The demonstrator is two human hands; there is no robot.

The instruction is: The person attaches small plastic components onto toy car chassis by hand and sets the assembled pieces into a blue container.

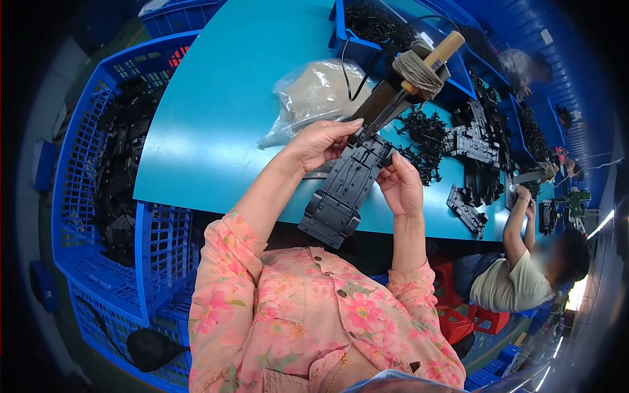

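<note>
Between my two hands is a black plastic chassis plate (347, 180), long and ribbed, tilted with its wide end toward my body. My left hand (322, 143) grips its upper left edge, thumb on top. On the right edge, my right hand (400, 183) pinches it between thumb and fingers. The plate's far end reaches the metal tip of a wooden-handled tool (440, 56), which is fixed to a stand and wound with grey cord. Close behind my left hand lies a clear plastic bag (321, 85).
Small black parts (426, 137) lie piled right of the tool, near more chassis plates (473, 141). A blue bin (357, 49) of parts stands at the back. Left of the table (216, 98), a blue crate (65, 196) holds black parts. A co-worker (517, 281) sits at the right.
</note>
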